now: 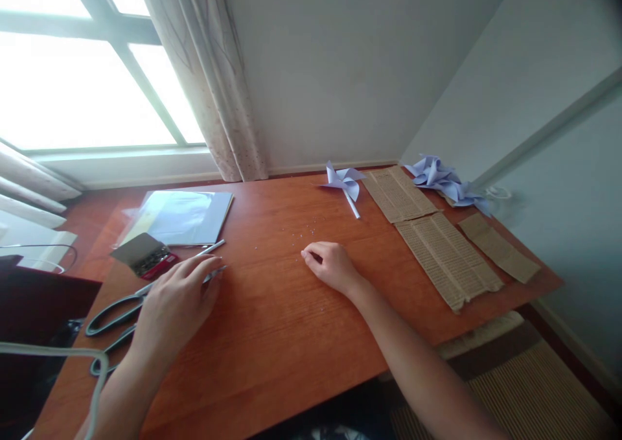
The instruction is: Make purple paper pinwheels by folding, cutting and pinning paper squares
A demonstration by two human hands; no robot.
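My left hand (177, 301) lies over the blades of large dark-handled scissors (111, 317), fingers stretched forward and thumb apart. Part of a blade shows beyond the fingers; the middle is hidden under the hand. A thin white rolled paper stick (214, 247) lies just past the fingertips. Behind this hand, an opened small box (158, 265) contains many small dark pieces. My right hand (333, 266) rests on the table with fingers curled and thumb against the index finger; I cannot make out anything inside. Tiny white scraps (304, 231) are scattered just beyond it.
A paper pinwheel (344, 182) on a white stick lies near the wall. Corrugated cardboard sheets (437, 252) and a smaller cardboard piece (498, 249) lie at the right. Several folded pinwheels (444, 181) are piled behind. Plastic-covered sheets (187, 216) sit back left. A cable (58, 349) crosses the lower left.
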